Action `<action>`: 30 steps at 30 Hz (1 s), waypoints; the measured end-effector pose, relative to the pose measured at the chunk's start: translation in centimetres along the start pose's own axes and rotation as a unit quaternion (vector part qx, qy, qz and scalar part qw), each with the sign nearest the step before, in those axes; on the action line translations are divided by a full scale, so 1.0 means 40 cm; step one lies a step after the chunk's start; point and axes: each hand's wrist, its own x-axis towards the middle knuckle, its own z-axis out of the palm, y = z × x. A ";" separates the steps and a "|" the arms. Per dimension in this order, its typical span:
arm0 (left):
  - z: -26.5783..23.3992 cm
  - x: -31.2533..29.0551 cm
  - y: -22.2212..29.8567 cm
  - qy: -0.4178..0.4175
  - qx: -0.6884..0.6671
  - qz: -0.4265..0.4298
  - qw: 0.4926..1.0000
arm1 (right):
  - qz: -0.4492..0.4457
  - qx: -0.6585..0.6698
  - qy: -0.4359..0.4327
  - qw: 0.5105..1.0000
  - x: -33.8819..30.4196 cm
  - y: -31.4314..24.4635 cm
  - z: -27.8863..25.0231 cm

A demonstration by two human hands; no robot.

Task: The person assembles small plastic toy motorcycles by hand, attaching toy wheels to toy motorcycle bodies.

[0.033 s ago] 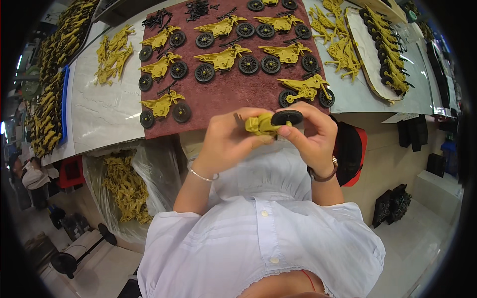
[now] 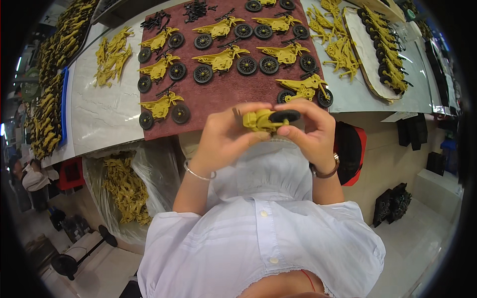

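Note:
Between my hands, just off the table's front edge, is a yellow toy motorcycle (image 2: 257, 120) with a black wheel (image 2: 284, 116) on its right end. My left hand (image 2: 226, 130) grips the yellow body, thumb below and fingers above, with a dark bar sticking out beside them. My right hand (image 2: 313, 130) closes round the wheel end, its thumb under the wheel. Just beyond my right hand, a yellow motorcycle (image 2: 304, 89) with two black wheels lies on the dark red cloth (image 2: 233, 94). Several similar motorcycles (image 2: 221, 59) lie in rows there.
Loose yellow parts (image 2: 113, 54) are on the table's left, and more yellow parts (image 2: 340, 52) on the right. Black handlebar-like pieces (image 2: 196, 10) sit at the cloth's back. A tray (image 2: 365, 59) holds finished-looking motorcycles. Below the table, a plastic bag (image 2: 164, 174) contains yellow pieces.
The motorcycle and both hands have shifted very slightly left. Both hands keep their hold on it.

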 end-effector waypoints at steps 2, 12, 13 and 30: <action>-0.028 0.013 0.013 0.008 0.026 -0.027 0.999 | 0.009 0.084 0.051 0.995 0.027 0.023 -0.031; -0.123 0.136 0.047 -0.021 0.507 0.051 0.860 | -0.029 -0.553 0.245 0.796 0.152 0.187 -0.272; -0.121 0.140 0.044 0.020 0.510 0.112 0.853 | -0.028 -0.597 0.231 0.768 0.156 0.190 -0.269; -0.272 0.201 0.004 0.090 0.589 0.069 0.800 | 0.053 -0.643 0.247 0.723 0.193 0.204 -0.290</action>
